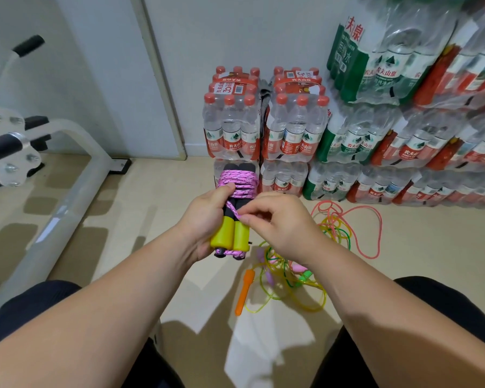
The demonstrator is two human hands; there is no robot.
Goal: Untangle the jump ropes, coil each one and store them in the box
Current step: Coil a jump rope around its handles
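My left hand (205, 217) grips a pink braided jump rope (240, 182) wound around its two yellow-and-black handles (230, 235), held upright above the floor. My right hand (280, 219) pinches the loose end of that pink rope against the handles. On the floor below lies a tangle of thin ropes (289, 281) in yellow, green and pink, with an orange handle (244, 292) at its left and a green handle (305, 275) partly hidden by my right arm. A pink loop (375, 233) trails out to the right. No box is in view.
Shrink-wrapped packs of water bottles (291, 127) are stacked against the wall ahead and to the right. A white metal exercise frame (67, 197) stands on the left. My knees in dark trousers frame the bottom of the view on the beige floor (417, 261).
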